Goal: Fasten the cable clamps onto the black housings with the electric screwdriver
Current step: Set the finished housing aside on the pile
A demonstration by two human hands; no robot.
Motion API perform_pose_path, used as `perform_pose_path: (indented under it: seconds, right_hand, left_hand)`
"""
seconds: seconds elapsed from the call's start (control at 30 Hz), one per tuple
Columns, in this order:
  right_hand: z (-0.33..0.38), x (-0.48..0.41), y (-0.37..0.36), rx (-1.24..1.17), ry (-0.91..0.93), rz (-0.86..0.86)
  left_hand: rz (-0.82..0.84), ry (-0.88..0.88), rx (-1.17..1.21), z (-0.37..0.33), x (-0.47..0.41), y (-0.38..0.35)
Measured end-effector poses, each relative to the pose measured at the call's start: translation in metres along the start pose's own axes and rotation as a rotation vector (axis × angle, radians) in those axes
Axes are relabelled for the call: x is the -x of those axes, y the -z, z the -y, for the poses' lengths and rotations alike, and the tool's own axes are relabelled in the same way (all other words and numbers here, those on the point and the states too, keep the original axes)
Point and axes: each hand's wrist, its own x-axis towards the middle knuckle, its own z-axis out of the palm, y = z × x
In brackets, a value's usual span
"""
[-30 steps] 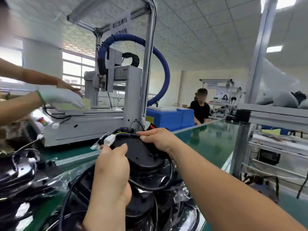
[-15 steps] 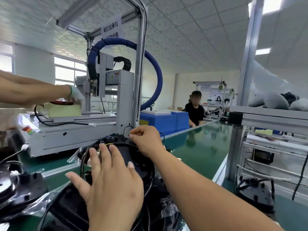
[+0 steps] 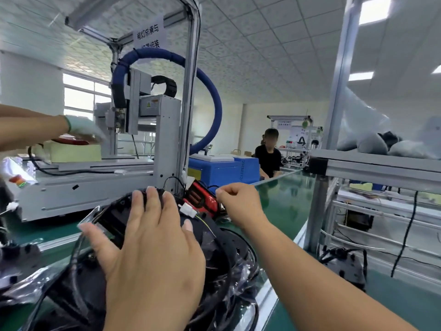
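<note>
A: Item one, black housing [image 3: 112, 218]?
B: Near edge of the green bench [image 3: 286, 206], among plastic-wrapped units. Left hand [image 3: 152, 247] lies flat on it, fingers straight and spread.
A: Right hand [image 3: 238, 201]?
B: Thumb and forefinger pinch a thin black wire [image 3: 210, 187], just beside the red tool [image 3: 202, 199] and white connector [image 3: 188, 209].

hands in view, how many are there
3: left hand flat on the black housing, right hand pinching a thin black wire, a gloved hand by the machine; others may be hidden.
</note>
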Motion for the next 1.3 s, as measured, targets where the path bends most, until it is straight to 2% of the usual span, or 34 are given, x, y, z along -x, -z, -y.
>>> perform_pose_path:
  seconds: [0.23,0.37,0.43,0.5,0.57,0.67,0.83,0.93,1.07,1.2,1.3]
  right_hand:
    - [-0.066,0.045,0.102,0.052,-0.190,-0.156]
    - [-0.102,0.077,0.175,0.050,-0.326,-0.288]
    - [-0.122,0.090,0.213,0.069,-0.416,-0.365]
    - [-0.144,0.103,0.245,0.053,-0.522,-0.416]
    - [-0.164,0.114,0.267,0.000,-0.623,-0.444]
    - [-0.191,0.126,0.279,-0.077,-0.754,-0.423]
    - [-0.220,0.131,0.267,-0.265,-0.844,-0.457]
    - [-0.228,0.121,0.260,-0.393,-0.866,-0.477]
    - [-0.234,0.103,0.244,-0.495,-0.880,-0.444]
    - [-0.230,0.089,0.239,-0.590,-0.909,-0.516]
    - [-0.222,0.088,0.244,-0.478,-0.878,-0.599]
  left_hand:
    - [0.057,-0.241,-0.002,-0.066,0.034,-0.017]
    - [0.098,-0.370,0.142,-0.105,0.044,-0.043]
    - [0.205,-0.436,0.279,-0.127,0.045,-0.067]
    - [0.418,-0.462,0.454,-0.154,0.040,-0.095]
    - [0.623,-0.410,0.590,-0.182,0.034,-0.123]
    - [0.776,-0.236,0.710,-0.217,0.027,-0.170]
    - [0.813,-0.030,0.820,-0.250,0.016,-0.233]
    - [0.780,0.024,0.835,-0.259,0.007,-0.265]
    - [0.934,0.201,1.056,-0.266,-0.003,-0.305]
    - [0.963,0.323,1.168,-0.275,-0.002,-0.308]
    - [0.970,0.299,1.203,-0.278,0.010,-0.289]
